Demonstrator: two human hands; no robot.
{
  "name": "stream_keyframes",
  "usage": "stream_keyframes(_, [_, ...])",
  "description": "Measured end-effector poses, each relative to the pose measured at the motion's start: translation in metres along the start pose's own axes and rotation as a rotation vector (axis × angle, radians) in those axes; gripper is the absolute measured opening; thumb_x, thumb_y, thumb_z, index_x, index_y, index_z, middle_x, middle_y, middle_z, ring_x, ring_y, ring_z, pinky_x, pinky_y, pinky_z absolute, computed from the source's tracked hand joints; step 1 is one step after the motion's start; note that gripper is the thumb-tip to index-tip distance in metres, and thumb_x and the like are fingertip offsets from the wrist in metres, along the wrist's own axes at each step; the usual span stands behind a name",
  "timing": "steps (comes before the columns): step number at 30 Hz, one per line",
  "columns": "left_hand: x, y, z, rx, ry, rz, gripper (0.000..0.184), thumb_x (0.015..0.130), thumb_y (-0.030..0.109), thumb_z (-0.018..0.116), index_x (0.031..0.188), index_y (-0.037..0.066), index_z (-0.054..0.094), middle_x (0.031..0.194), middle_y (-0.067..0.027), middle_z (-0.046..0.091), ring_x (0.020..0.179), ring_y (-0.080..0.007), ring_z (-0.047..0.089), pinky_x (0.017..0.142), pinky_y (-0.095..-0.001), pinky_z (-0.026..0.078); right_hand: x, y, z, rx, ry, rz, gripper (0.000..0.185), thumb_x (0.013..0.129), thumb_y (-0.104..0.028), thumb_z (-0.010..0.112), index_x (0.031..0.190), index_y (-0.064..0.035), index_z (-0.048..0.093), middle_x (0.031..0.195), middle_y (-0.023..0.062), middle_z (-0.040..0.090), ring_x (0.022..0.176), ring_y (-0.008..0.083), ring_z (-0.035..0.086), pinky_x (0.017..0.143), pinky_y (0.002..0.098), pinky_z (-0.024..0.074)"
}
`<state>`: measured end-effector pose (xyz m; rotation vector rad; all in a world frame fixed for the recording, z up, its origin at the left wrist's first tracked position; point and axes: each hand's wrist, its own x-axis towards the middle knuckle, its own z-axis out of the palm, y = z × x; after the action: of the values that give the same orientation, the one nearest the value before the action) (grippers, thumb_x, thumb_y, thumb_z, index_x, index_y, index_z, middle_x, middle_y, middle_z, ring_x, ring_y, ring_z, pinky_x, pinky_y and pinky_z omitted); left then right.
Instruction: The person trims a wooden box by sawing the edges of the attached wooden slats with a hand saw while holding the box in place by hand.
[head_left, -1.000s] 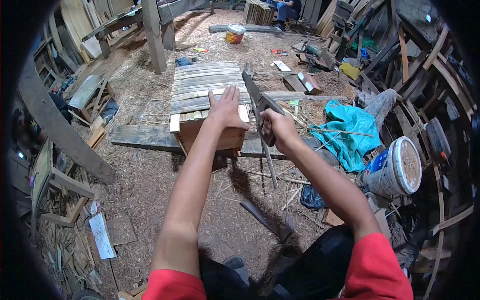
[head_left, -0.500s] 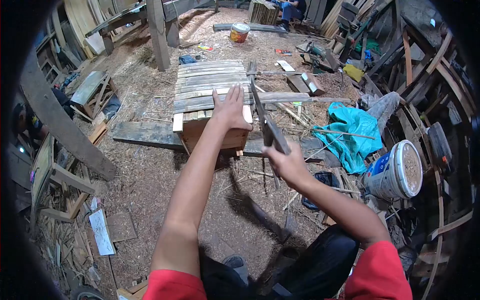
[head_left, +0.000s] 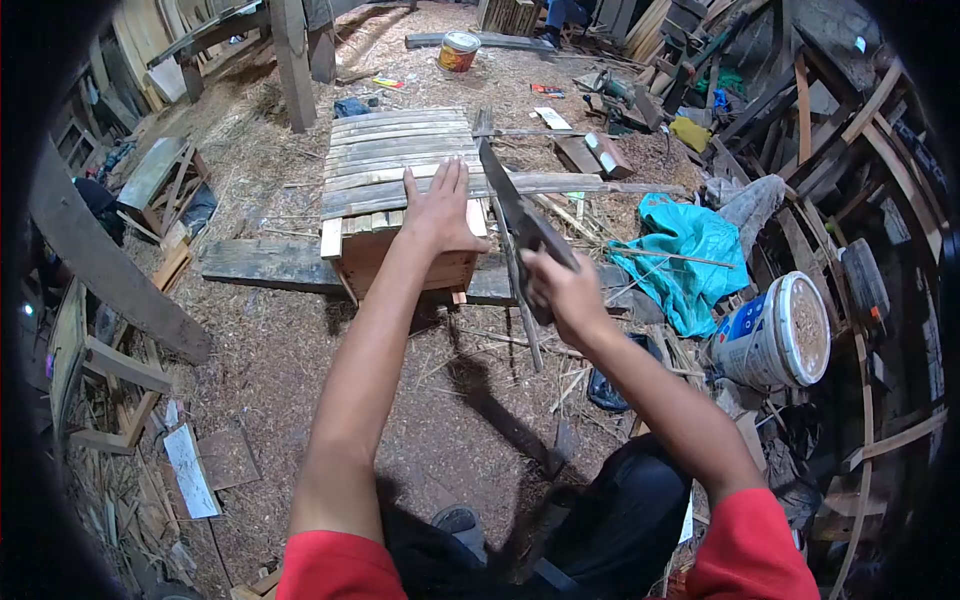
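My left hand (head_left: 438, 212) lies spread on the front right part of a wooden box (head_left: 400, 160) topped with rows of split bamboo strips. In my right hand (head_left: 565, 290) is the handle of a hand saw (head_left: 515, 205), its blade pointing up and away along the box's right side. A long bamboo strip (head_left: 590, 184) extends to the right from the box top, passing by the blade. Whether the teeth touch the strip cannot be made out. Under the box lies a dark plank (head_left: 265, 265).
A teal cloth (head_left: 680, 260) and a white bucket (head_left: 775, 330) lie to the right. A paint can (head_left: 459, 50) stands farther back, near a seated person's legs (head_left: 562, 15). Leaning posts (head_left: 115, 260) rise at left; scrap wood lines the right.
The saw first drew back toward me with my right hand, then moved forward again and its blade tilts more to the left. My left hand stays on the box. The whole view has shifted slightly.
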<state>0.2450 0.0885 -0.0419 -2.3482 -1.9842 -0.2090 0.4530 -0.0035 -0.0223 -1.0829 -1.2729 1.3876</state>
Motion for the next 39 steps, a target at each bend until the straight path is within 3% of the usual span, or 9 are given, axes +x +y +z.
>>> stream_keyframes(3, [0.000,0.002,0.000,-0.028,0.001,-0.008,0.141,0.053,0.072,0.078,0.157,0.001,0.014,0.165,-0.0138,0.016,0.152,-0.0264,0.015,0.115,-0.0723,0.007,0.046,-0.002,0.027,-0.006,0.021,0.012,0.022,0.090,-0.015,0.068,0.076,-0.0103,0.051,0.056,-0.0063,0.040,0.045,0.0074,0.037,0.046,0.0257,0.0296])
stream_keyframes(11, [-0.002,0.004,0.005,-0.026,0.015,-0.008,0.136,0.056,0.070,0.077,0.155,-0.001,0.016,0.163,-0.0153,0.020,0.152,-0.0256,0.018,0.115,-0.0724,0.009,-0.021,-0.011,-0.001,0.070,0.031,0.056,0.023,0.090,-0.013,0.067,0.076,-0.0102,0.049,0.056,-0.0055,0.037,0.045,0.0075,0.035,0.045,0.0262,0.0284])
stream_keyframes(15, [0.002,0.002,0.001,-0.029,0.015,-0.011,0.136,0.057,0.071,0.075,0.155,-0.002,0.017,0.163,-0.0153,0.020,0.152,-0.0258,0.018,0.115,-0.0724,0.009,0.033,0.013,0.014,-0.055,0.049,-0.021,0.023,0.090,-0.013,0.068,0.075,-0.0110,0.050,0.058,-0.0052,0.043,0.046,0.0084,0.039,0.046,0.0271,0.0299])
stream_keyframes(20, [0.000,-0.001,0.002,-0.012,-0.011,-0.001,0.136,0.058,0.072,0.074,0.155,-0.002,0.015,0.164,-0.0161,0.016,0.153,-0.0262,0.014,0.115,-0.0715,0.007,-0.030,0.000,0.011,-0.050,-0.084,-0.045,0.030,0.092,-0.013,0.066,0.066,-0.0118,0.050,0.056,-0.0044,0.046,0.046,0.0068,0.040,0.043,0.0254,0.0299])
stream_keyframes(25, [-0.002,0.004,0.001,-0.037,0.006,-0.017,0.136,0.057,0.072,0.075,0.156,-0.001,0.015,0.164,-0.0155,0.017,0.153,-0.0257,0.015,0.115,-0.0719,0.008,0.031,0.021,0.014,-0.168,0.024,-0.100,0.025,0.091,-0.018,0.067,0.070,-0.0095,0.056,0.058,-0.0047,0.048,0.047,0.0069,0.042,0.044,0.0270,0.0305])
stream_keyframes(29, [-0.002,0.002,-0.003,-0.032,0.001,-0.010,0.137,0.057,0.072,0.076,0.156,-0.001,0.015,0.164,-0.0151,0.017,0.152,-0.0254,0.016,0.115,-0.0722,0.009,0.006,0.011,0.015,0.048,-0.023,0.018,0.026,0.090,-0.018,0.070,0.070,-0.0106,0.055,0.058,-0.0041,0.049,0.047,0.0074,0.042,0.044,0.0262,0.0301])
stream_keyframes(31, [-0.002,0.001,-0.001,-0.023,-0.004,-0.008,0.137,0.057,0.072,0.076,0.156,0.000,0.014,0.164,-0.0149,0.016,0.152,-0.0252,0.016,0.115,-0.0721,0.009,-0.025,0.008,0.002,-0.125,-0.087,-0.058,0.022,0.089,-0.016,0.070,0.075,-0.0106,0.055,0.058,-0.0035,0.047,0.046,0.0073,0.041,0.043,0.0265,0.0296])
stream_keyframes(33, [0.002,-0.001,-0.002,-0.023,-0.009,-0.023,0.138,0.057,0.072,0.076,0.156,0.000,0.014,0.165,-0.0141,0.016,0.152,-0.0246,0.015,0.115,-0.0718,0.008,-0.029,-0.005,0.001,-0.015,-0.018,0.036,0.021,0.090,-0.015,0.069,0.076,-0.0106,0.054,0.059,-0.0029,0.047,0.047,0.0081,0.040,0.044,0.0271,0.0300])
stream_keyframes(39, [0.008,0.004,-0.005,-0.069,-0.031,-0.044,0.139,0.056,0.073,0.076,0.156,0.001,0.014,0.165,-0.0130,0.015,0.153,-0.0242,0.015,0.116,-0.0698,0.008,0.038,0.010,0.015,0.019,-0.003,0.009,0.023,0.090,-0.013,0.066,0.072,-0.0104,0.053,0.059,-0.0037,0.047,0.049,0.0092,0.042,0.047,0.0266,0.0305])
